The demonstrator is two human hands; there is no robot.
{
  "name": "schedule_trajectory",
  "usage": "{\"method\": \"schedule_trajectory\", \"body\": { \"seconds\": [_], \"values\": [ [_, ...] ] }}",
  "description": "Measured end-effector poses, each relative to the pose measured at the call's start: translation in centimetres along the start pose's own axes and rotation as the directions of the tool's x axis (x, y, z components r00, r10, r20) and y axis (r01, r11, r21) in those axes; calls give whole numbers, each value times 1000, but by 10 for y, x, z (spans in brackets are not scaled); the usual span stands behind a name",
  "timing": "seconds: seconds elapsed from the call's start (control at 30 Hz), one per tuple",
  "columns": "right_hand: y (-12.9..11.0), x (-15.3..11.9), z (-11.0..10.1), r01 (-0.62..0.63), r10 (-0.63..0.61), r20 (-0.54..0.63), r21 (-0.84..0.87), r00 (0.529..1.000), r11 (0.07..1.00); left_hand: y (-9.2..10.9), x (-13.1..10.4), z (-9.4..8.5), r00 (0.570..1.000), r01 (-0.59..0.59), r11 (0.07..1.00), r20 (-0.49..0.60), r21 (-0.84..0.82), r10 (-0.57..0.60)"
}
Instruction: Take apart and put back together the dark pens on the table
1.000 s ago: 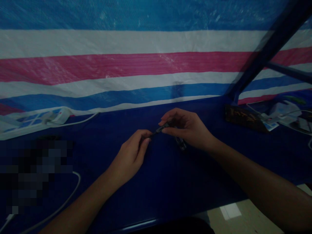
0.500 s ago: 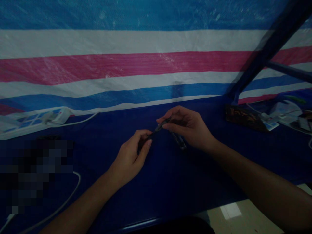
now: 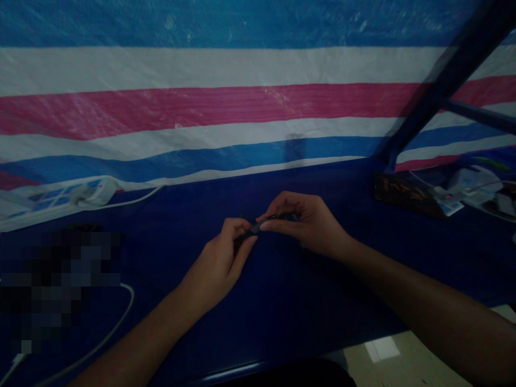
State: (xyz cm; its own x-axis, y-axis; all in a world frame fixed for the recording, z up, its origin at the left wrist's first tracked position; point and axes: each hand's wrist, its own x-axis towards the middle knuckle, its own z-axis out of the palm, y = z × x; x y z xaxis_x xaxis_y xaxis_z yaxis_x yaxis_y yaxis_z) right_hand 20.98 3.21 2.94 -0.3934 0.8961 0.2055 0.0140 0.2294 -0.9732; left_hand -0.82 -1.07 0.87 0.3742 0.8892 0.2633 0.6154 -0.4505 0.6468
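Note:
Above the dark blue table [image 3: 258, 312], a small dark, slender object [image 3: 255, 229] spans the gap between my two hands. My left hand [image 3: 221, 252] pinches its lower left end between thumb and fingers. Thumb and fingertips of my right hand [image 3: 308, 220] close on its upper right part. The fingers cover much of the object, and in the dim light I cannot make out what it is. Just beneath my right hand, a bit of another dark thing shows, mostly hidden.
A white power strip [image 3: 97, 192] with a cable lies at the back left. A pixelated dark area covers the left. At the right stand a dark patterned box [image 3: 407, 194] and cables. A striped sheet [image 3: 242, 107] hangs behind, beside a slanted blue post [image 3: 439, 91].
My right hand has moved down and slightly left, closer to my left hand, and now covers most of the dark item beneath it. My left hand has shifted slightly right.

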Motion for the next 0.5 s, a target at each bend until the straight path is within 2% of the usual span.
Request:
{"method": "schedule_trajectory", "body": {
  "seconds": [0.13,0.2,0.3,0.4,0.5],
  "values": [
    [-3,-1,-3,-72,90,59,-250,994,966,2,1,-1,999,-42,996,26,75,40],
    [-4,-1,-6,-83,119,95,-320,988,944,3,3,-2,997,-65,991,35,116,62],
    [-5,-1,-9,-25,57,104,-290,993,957,3,4,-2,998,-67,986,19,152,65],
    [-7,-1,-10,73,-31,163,-257,986,964,1,3,-2,1000,-21,989,15,146,19],
    [-8,-1,-9,74,-5,170,-400,985,914,2,1,-1,999,26,995,33,98,-29]
  ]
}}
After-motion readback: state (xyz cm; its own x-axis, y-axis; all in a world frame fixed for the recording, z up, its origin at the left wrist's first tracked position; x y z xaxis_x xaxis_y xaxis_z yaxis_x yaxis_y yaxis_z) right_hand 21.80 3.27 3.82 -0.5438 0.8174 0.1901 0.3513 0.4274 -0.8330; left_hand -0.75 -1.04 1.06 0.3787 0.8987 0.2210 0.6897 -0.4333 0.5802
